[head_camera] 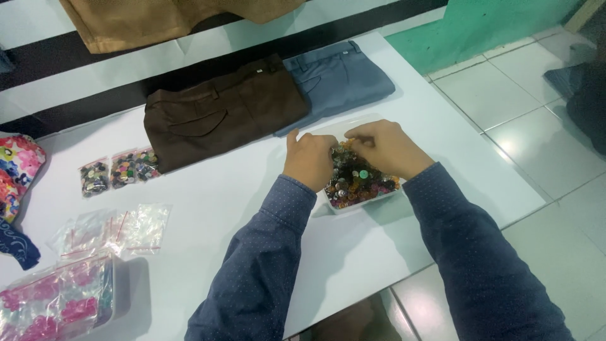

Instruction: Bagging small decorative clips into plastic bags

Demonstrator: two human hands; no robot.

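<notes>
A clear bag heaped with mixed coloured buttons (pixel 360 180) lies on the white table (pixel 240 208). My left hand (pixel 309 158) and my right hand (pixel 385 146) meet over its far edge. Their fingers pinch at the plastic and the top of the button heap. Whether they hold the bag's rim or single buttons is hidden by the fingers. Both arms wear dark blue dotted sleeves.
Folded brown trousers (pixel 221 113) and blue-grey trousers (pixel 341 79) lie behind the bag. Three small filled button bags (pixel 120 169) and empty zip bags (pixel 113 228) sit to the left. A clear box (pixel 57 303) stands at the near left. Tiled floor lies right of the table's edge.
</notes>
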